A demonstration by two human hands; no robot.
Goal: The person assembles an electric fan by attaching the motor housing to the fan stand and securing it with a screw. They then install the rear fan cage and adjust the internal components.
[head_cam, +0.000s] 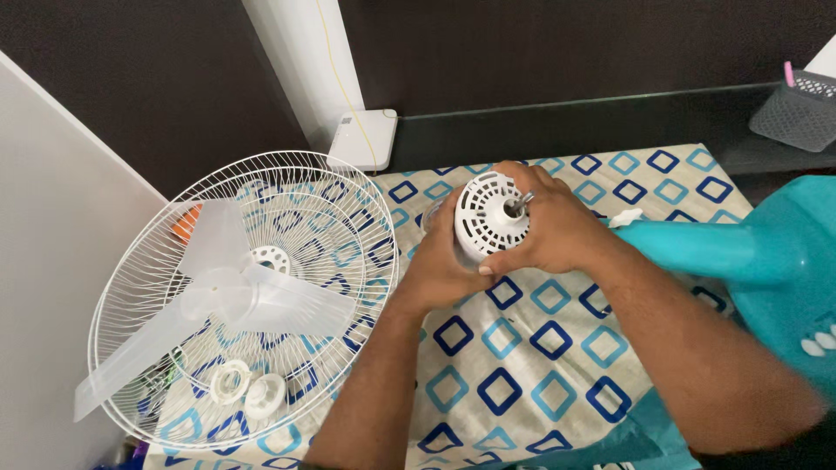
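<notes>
Both hands are on the white fan motor housing, which sits over the patterned cloth near its far middle. The left hand cups the housing from below and from the near-left side, fingers curled round its body. The right hand wraps over the top and right side, its fingers bent round the far rim and its thumb pressed along the near edge, so the round vented face stays uncovered between the two hands. A short metal shaft pokes out of the centre of that face, just beside the right hand's knuckles. Neither hand is spread; both are closed firmly about the housing (how much of its back they cover cannot be told).

To the right of the housing a teal fan stand runs off toward a broad teal base at the picture's right edge, passing behind the right wrist, with a small white knob on it just beyond that hand. To the left of the housing, well apart from the hands, a white wire fan guard lies flat on the cloth with a translucent three-blade fan blade resting in it and two white round caps at its near edge. Beyond the housing, past the cloth's far edge, a white flat box leans by a white post, and a grey mesh basket stands far right of it.
</notes>
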